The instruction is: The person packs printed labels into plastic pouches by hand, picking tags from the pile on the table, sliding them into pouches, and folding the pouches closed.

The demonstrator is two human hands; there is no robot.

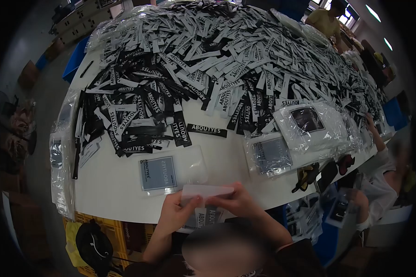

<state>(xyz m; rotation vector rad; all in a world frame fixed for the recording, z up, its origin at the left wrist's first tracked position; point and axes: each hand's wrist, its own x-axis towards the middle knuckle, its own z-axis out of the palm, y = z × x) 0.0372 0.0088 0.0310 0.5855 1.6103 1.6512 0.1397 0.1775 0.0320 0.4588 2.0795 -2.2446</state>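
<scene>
Near the table's front edge, my left hand (178,213) grips the left side of a clear plastic bag (205,190). My right hand (235,201) pinches the same bag from the right. White and black labels (201,217) printed ABOUTYES show below the bag's upper edge, between my hands. Just beyond my hands lies a flat plastic bag with a grey-blue printed panel (158,173). One black ABOUTYES strip (207,130) lies apart from the others on the white table (222,161).
A large pile of black and white strips (235,51) covers the table's far part. Stacks of plastic bags (309,124) lie at right. A co-worker (379,189) sits at right; another person (326,21) is farther back. Yellow crates (129,235) stand below the table.
</scene>
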